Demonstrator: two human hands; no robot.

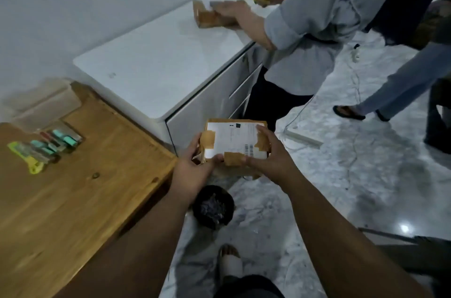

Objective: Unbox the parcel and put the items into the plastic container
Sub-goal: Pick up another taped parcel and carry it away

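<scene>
While both hands grip it above the floor, the parcel, brown-taped with a white label, sits between left hand and right hand, fingers curled over its edges. Farther left, the plastic container rests on the wooden worktop.

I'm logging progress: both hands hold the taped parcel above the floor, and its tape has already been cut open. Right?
Not quite. In the head view, the left hand and right hand do hold the parcel above the floor, but its brown tape still looks intact over the label and the flaps are closed.
</scene>
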